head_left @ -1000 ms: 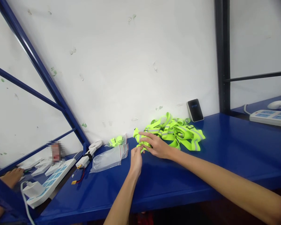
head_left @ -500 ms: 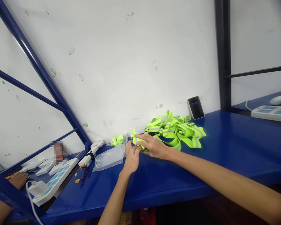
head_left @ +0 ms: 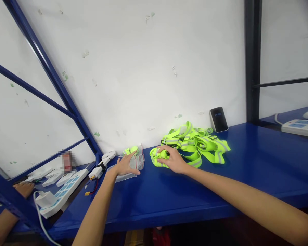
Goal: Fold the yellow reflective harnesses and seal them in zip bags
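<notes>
My right hand (head_left: 172, 159) rests on a folded neon-yellow reflective strap (head_left: 157, 158) on the blue shelf (head_left: 220, 184), fingers curled over it. Behind it lies a loose pile of the same straps (head_left: 199, 142). My left hand (head_left: 125, 164) lies flat with spread fingers on clear zip bags (head_left: 137, 162). A bagged strap (head_left: 131, 150) sits just behind those bags, by the wall.
A dark phone (head_left: 218, 119) leans on the wall behind the pile. A small white fan (head_left: 102, 164) and a white power strip (head_left: 64, 192) lie at the left, another power strip (head_left: 300, 127) at far right. Another person's hands (head_left: 22, 188) show at lower left.
My left hand let go of the folded strap and moved left onto the clear bags. My right hand stayed on the strap and pressed it down on the shelf.
</notes>
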`<state>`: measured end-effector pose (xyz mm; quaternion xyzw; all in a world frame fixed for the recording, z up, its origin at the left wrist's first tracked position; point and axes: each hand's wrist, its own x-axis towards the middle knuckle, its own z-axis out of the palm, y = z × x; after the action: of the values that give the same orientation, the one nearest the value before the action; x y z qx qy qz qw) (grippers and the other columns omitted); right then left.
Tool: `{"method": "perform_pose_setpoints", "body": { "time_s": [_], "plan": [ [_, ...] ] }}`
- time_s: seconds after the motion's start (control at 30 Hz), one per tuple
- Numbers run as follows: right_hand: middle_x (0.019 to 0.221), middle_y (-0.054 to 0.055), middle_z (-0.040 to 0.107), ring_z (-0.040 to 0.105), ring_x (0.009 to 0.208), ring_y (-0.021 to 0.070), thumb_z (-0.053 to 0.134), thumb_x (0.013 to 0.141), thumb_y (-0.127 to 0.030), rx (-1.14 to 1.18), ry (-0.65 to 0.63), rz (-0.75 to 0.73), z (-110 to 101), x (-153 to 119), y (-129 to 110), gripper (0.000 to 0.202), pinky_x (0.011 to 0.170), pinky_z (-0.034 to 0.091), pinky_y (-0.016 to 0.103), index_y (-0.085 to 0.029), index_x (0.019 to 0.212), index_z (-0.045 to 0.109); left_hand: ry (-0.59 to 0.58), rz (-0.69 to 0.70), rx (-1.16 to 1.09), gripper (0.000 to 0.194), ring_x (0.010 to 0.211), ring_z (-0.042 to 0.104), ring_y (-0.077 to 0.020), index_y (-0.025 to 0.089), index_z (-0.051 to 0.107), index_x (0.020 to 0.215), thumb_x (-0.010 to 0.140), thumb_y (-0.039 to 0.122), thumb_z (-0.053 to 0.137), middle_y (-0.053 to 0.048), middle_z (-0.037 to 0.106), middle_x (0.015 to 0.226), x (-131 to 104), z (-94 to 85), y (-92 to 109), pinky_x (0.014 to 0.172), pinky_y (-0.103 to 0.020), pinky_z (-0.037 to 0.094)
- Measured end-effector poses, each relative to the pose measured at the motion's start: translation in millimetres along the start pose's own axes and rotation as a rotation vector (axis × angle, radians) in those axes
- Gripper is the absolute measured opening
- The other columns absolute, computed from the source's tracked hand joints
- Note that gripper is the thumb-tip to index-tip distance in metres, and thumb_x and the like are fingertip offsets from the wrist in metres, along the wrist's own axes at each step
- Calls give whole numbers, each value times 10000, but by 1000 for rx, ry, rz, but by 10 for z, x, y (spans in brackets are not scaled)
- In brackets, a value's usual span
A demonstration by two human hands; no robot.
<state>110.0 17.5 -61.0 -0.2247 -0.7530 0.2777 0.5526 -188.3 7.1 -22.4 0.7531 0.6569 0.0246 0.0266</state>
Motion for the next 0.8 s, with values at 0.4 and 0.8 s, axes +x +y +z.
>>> {"method": "perform_pose_setpoints", "body": {
  "time_s": [0.4, 0.8],
  "plan": [
    [983, 29, 711, 626, 943, 240, 704, 619, -295, 391, 226, 320, -95, 272, -19, 181, 842, 452, 366, -213, 734, 592, 345, 151, 33, 1033, 1317, 401, -348, 328, 223, 1487, 632, 715, 655, -125, 469, 1391, -268, -200, 253, 1106, -614, 167],
    [1018, 31, 705, 611, 986, 225, 692, 630, -242, 445, 64, 207, -108, 167, -64, 177, 870, 435, 349, -195, 796, 655, 559, 338, 50, 969, 1332, 396, -288, 342, 230, 1472, 674, 634, 695, -76, 440, 1420, -307, 19, 1066, 1165, -534, 120]
  ]
}}
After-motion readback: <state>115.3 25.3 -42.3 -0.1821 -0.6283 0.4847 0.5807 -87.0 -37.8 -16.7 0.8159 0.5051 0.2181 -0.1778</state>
